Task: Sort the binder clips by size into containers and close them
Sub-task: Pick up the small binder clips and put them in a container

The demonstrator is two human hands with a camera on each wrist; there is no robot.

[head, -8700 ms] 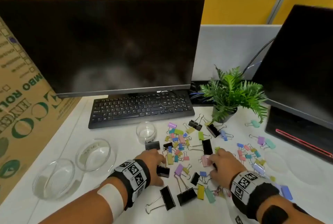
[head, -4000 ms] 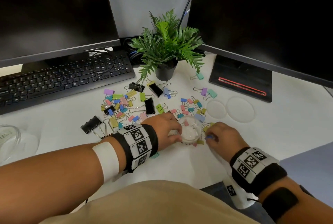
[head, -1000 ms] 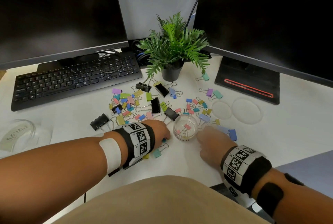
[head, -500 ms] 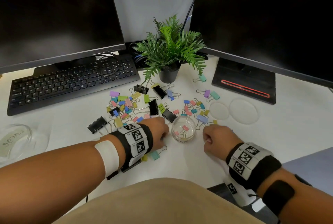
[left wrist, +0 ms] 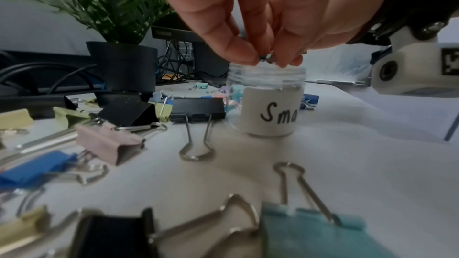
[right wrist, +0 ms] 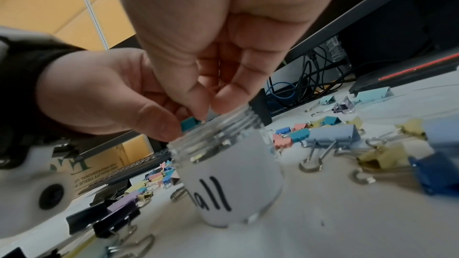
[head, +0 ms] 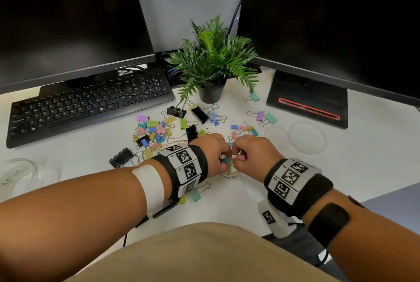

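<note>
A small clear jar [left wrist: 270,113] with a white label reading "Small" stands on the white desk, a few small clips inside. Both hands hover over its mouth. My left hand [head: 225,160] pinches a small teal clip [right wrist: 190,125] at the rim. Facing it, my right hand [head: 238,156] pinches a small pink clip [head: 241,157] just above the opening. In the head view the hands hide most of the jar [head: 229,175]. Many coloured and black binder clips [head: 156,131] of mixed sizes lie behind and left of the jar.
A black keyboard [head: 91,104] lies at back left and a potted fern [head: 211,66] behind the clips. Two clear lids [head: 306,137] lie at right, near a black monitor base [head: 306,100]. Larger clear containers [head: 18,175] stand at far left. A teal clip [head: 195,195] lies under my left wrist.
Both hands have risen from the desk beside the jar and met over its mouth, the left with a teal clip, the right with a pink one.
</note>
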